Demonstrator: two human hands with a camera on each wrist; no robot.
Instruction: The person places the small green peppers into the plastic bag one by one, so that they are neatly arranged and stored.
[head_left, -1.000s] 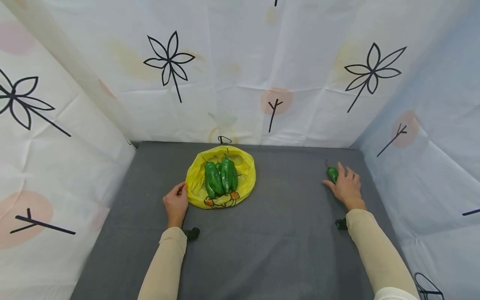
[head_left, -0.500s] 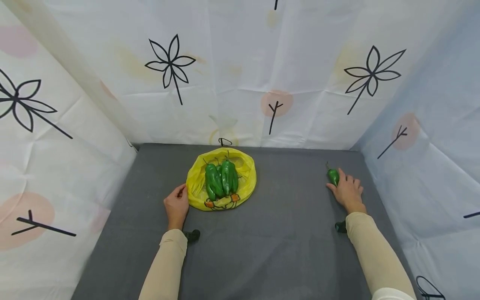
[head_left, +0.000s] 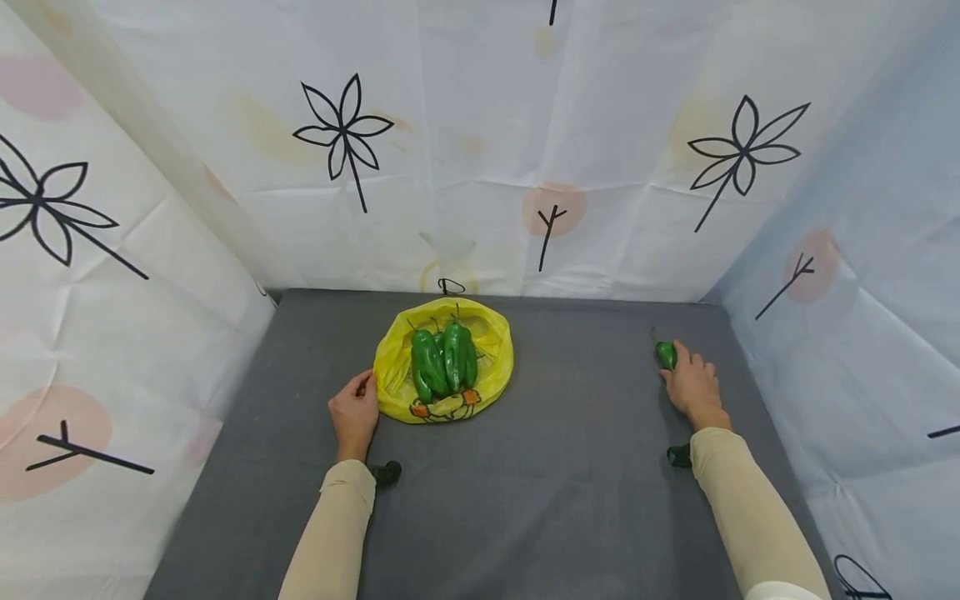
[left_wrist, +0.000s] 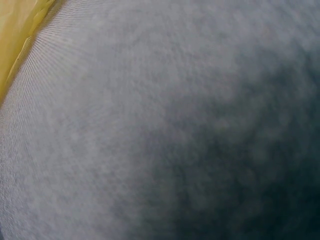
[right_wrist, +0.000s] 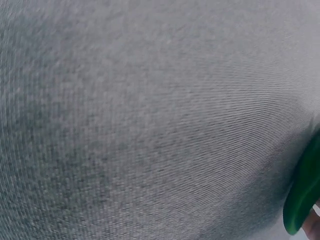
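Note:
My left hand [head_left: 354, 414] pinches the left rim of a yellow plastic bag [head_left: 497, 342], which lies with its mouth spread wide. Several green peppers [head_left: 429, 365] rest inside, stems toward the back wall. A corner of the yellow bag [left_wrist: 15, 35] shows at the upper left of the left wrist view. Far to the right, my right hand [head_left: 696, 392] grips a single green pepper [head_left: 665, 355], its stem pointing away from me. In the right wrist view, the lower part of that pepper [right_wrist: 302, 192] appears at the right edge, with a fingertip [right_wrist: 312, 226] against it.
A dark grey cloth [head_left: 540, 500] covers the table. White printed curtains stand behind it [head_left: 480, 150], on the left [head_left: 150, 350] and on the right [head_left: 847, 375]. Dark wrist cameras protrude from the left [head_left: 386, 473] and right [head_left: 679, 455] wrists.
The fingers of my right hand, more spread earlier, have closed in around the single pepper. My left hand keeps its place at the bag's rim. The whole head view has shifted slightly.

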